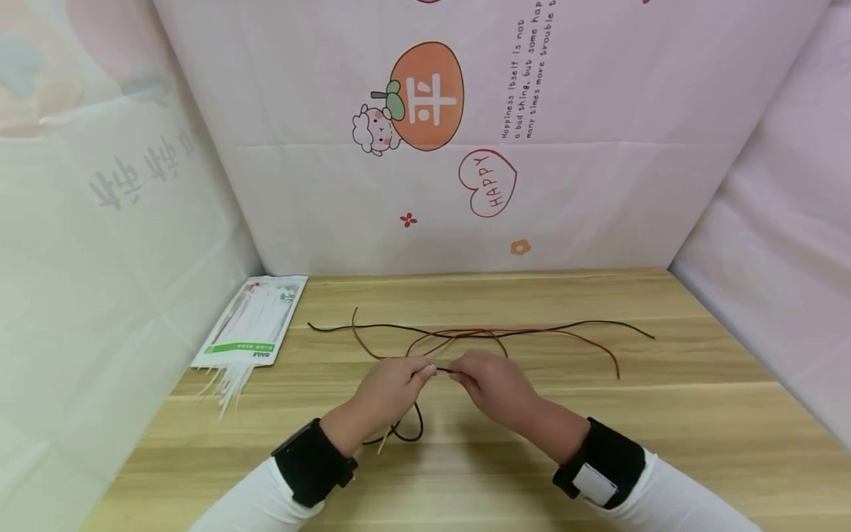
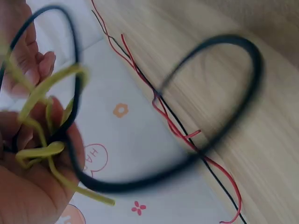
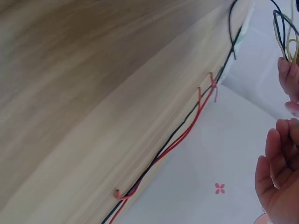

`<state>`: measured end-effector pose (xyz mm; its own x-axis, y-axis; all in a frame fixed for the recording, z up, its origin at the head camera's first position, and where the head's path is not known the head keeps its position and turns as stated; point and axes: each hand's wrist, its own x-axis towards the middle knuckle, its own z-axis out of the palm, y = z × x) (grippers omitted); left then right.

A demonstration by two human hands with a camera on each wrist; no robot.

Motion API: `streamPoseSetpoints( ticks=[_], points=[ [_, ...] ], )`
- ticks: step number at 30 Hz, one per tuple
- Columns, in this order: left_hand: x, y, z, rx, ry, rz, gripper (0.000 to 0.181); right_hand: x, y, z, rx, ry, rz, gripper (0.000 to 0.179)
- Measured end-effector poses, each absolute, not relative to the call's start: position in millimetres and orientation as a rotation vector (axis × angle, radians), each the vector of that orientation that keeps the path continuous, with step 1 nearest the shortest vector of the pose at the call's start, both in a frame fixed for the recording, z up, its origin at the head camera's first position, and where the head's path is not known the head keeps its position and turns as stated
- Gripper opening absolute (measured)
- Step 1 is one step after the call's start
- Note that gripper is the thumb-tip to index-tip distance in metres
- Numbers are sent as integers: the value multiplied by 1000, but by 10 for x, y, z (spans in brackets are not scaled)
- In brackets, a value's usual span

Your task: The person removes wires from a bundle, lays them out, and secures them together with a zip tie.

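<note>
My left hand (image 1: 388, 388) holds a bundle of black wire (image 2: 135, 184) and yellow wire (image 2: 84, 190) in its curled fingers. In the left wrist view the black wire forms large loops, blurred in part, and the yellow one bends around it near the palm. A short black stretch spans the small gap to my right hand (image 1: 499, 388), whose thumb and fingertips pinch it. Beyond the hands, red wires (image 1: 598, 345) lie across a long black wire (image 1: 618, 322) on the wooden table.
An opened white packet (image 1: 249, 318) with a green stripe lies at the table's left edge. Thin white strips (image 1: 233, 383) stick out of it, probably cable ties. Printed white cloth (image 1: 299, 185) walls in the back and both sides.
</note>
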<state>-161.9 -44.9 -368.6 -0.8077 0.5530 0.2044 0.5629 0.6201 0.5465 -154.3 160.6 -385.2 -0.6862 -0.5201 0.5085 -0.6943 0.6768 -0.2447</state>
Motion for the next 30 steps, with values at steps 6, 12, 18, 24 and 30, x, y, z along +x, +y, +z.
streamPoseSetpoints(
  ticks=[6, 12, 18, 24, 30],
  points=[
    [-1623, -429, -3664, -1036, -2832, -954, 27, -1556, 1633, -3903, 1003, -2407, 538, 4],
    [-1624, -399, -3632, -1044, -2851, -911, 31, -1584, 1646, -3890, 1053, -2330, 528, 3],
    [-1639, -396, -3661, -1043, -2888, -897, 28, -1646, 1692, -3906, 1084, -2236, 440, 10],
    [-1671, -449, -3674, -969, -2973, -864, 26, -1736, 1813, -3872, 962, -2204, 328, 16],
    [-1693, -471, -3649, -1011, -2980, -757, 26, -1744, 1871, -3848, 957, -2213, 301, 16]
  ],
)
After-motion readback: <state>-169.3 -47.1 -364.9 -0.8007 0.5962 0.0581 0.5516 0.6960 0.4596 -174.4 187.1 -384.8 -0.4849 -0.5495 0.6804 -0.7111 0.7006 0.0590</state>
